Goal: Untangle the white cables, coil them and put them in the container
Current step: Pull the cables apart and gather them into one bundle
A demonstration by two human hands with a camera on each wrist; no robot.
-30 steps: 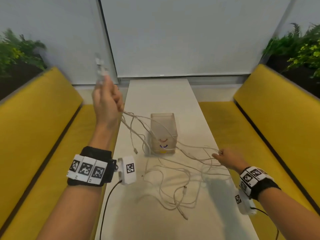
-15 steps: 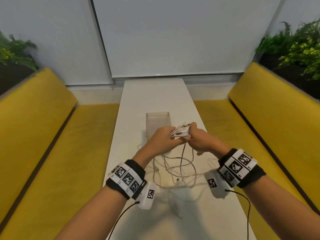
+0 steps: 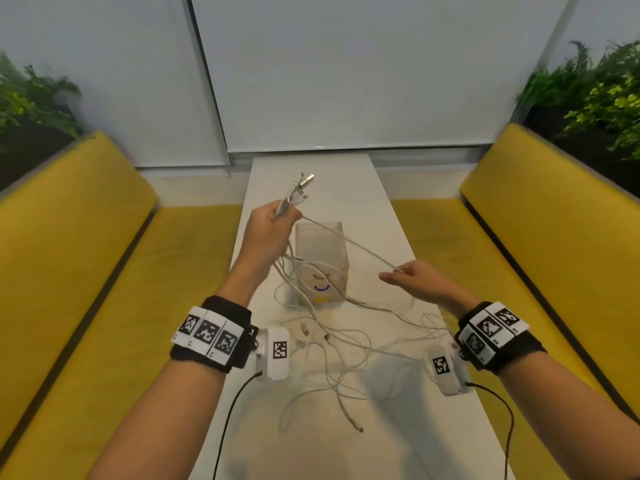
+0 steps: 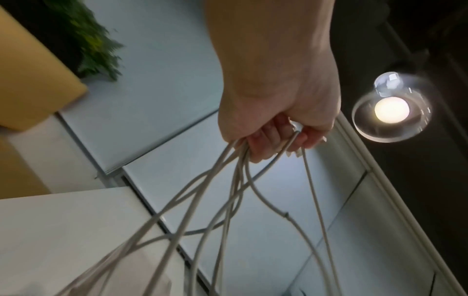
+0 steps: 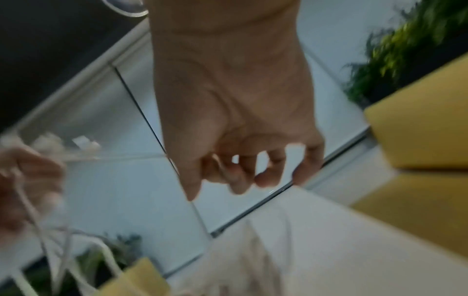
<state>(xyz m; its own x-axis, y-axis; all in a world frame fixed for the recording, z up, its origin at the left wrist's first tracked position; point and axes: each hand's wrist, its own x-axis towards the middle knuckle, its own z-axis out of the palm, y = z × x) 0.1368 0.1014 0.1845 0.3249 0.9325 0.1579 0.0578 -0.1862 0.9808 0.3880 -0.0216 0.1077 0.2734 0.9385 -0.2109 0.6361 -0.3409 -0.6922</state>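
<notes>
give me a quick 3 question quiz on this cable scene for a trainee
1. True or false: the left hand grips a bunch of white cables with their plug ends sticking up.
2. Which does the right hand hold? A) one taut strand B) the clear container C) nothing
3. Fill in: most of the cable tangle lies on the white ____, not in the container.

Key: 1 true; 2 A; 3 table
</notes>
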